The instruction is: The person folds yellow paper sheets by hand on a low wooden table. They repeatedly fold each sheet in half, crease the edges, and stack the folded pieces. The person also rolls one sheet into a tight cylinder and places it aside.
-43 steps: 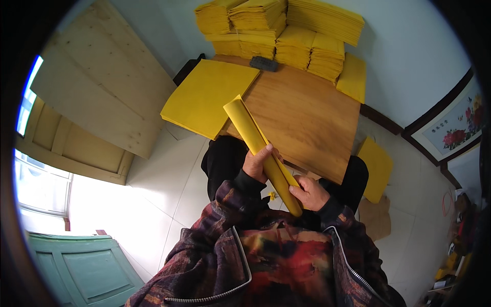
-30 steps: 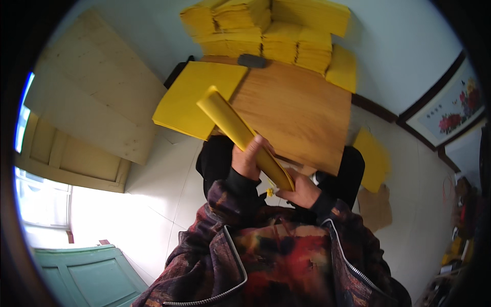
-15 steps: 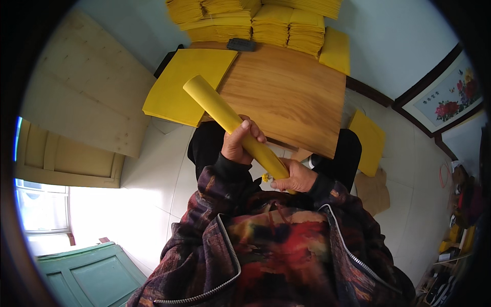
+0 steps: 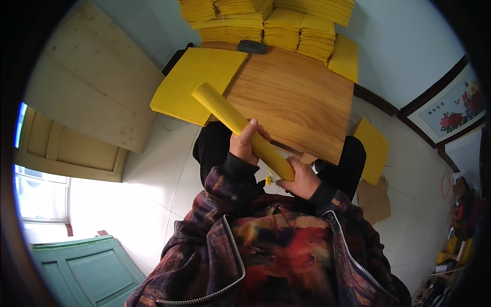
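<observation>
A long roll of yellow paper or thin sheet (image 4: 222, 110) slants over the near edge of the wooden table (image 4: 294, 97), its far end pointing up and left. My left hand (image 4: 248, 142) is closed around its middle, thumb on top. My right hand (image 4: 303, 179) grips the near end, and its fingers are partly hidden. Beside that hand, under the roll, hangs a small yellow and whitish bit (image 4: 269, 180) that I cannot make out. A flat stack of yellow sheets (image 4: 199, 84) lies on the table's left side.
Tall piles of yellow sheets (image 4: 284, 30) fill the table's back, with a dark grey block (image 4: 251, 47) before them. More yellow sheets (image 4: 372, 148) and brown paper (image 4: 374, 199) are right of my legs. A wooden board (image 4: 92, 77) leans at left; a framed flower picture (image 4: 450, 107) stands right.
My right hand has shifted slightly up against the near end of the roll. The left hand keeps its hold. The whole view has swung a little, so things appear farther right.
</observation>
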